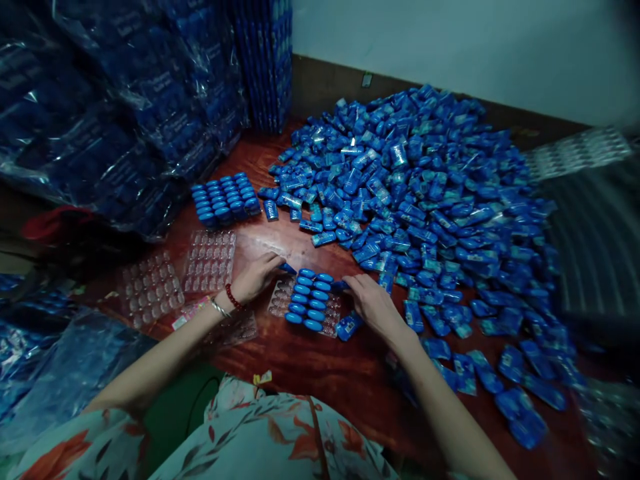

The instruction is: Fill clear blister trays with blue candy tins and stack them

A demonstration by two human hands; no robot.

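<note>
Red wood table point(310, 367) w/ blue packet heap point(425, 193), clear trays point(210, 260)

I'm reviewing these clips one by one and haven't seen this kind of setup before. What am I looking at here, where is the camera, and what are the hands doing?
There is no machine: the one camera sits on a person's head, looking down at their bare hands. The left hand and right hand rest at either side of a clear tray partly filled with blue packets; each hand touches a packet at the tray's edge, its grip unclear. On the red-brown table lie a large pile of loose packets, a filled tray and empty trays. Bagged stacks stand on the left.
</note>
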